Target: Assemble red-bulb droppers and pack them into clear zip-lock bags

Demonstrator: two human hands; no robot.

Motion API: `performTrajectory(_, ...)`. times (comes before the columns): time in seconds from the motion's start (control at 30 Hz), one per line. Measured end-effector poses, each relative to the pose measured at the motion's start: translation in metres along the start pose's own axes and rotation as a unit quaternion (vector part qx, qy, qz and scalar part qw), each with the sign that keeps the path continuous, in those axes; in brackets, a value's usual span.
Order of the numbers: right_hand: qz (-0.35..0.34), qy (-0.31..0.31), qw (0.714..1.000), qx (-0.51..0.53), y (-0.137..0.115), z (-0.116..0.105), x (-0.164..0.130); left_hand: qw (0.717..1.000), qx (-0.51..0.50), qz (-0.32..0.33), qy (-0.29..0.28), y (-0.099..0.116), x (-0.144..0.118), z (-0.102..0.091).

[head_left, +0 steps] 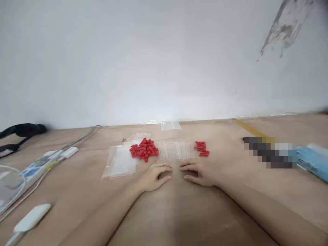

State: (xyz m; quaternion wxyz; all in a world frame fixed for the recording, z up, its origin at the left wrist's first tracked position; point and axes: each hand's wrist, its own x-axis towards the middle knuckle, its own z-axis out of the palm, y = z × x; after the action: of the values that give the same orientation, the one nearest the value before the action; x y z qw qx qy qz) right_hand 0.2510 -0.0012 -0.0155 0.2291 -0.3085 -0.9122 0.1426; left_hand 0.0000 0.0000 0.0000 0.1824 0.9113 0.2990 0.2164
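My left hand (155, 176) rests on the table with its thumb apart from the curved fingers, holding nothing. Opposite it, my right hand (198, 173) lies in the same loose pose, also without anything in it. Just beyond the fingertips is a row of thin, clear, stick-like pieces (176, 150) laid side by side. A heap of small red peg-like pieces (144, 149) sits beyond my left hand, partly over clear plastic bags (122, 160). Several more red pieces (202, 149) lie in a small group beyond my right hand.
A white power strip (38, 169) with cables runs along the left, near a white adapter (32, 218) and a black strap (24, 130). Another clear bag (170, 126) lies by the wall. To the right are a yellow strip (249, 127) and a blue package (314, 160).
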Motion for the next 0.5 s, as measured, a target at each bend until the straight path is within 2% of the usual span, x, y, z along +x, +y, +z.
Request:
performTrajectory(0.23, -0.020, 0.036, 0.999, 0.025, 0.003, 0.003, 0.004, 1.000, 0.000, 0.006, 0.011, -0.003, -0.001, 0.002)
performTrajectory(0.3, -0.006, 0.043, 0.999, 0.024, 0.005, -0.002, 0.006, 0.999, 0.007, -0.001, 0.034, -0.002, 0.001, 0.001)
performTrajectory(0.4, 0.052, 0.100, 0.994, -0.002, 0.019, -0.017, 0.012, 0.991, 0.056, -0.055, 0.110, -0.001, 0.014, 0.000)
performTrajectory(0.5, 0.176, 0.179, 0.966, -0.057, 0.045, -0.036, 0.020, 0.972, 0.124, -0.130, 0.153, -0.001, 0.040, 0.001)
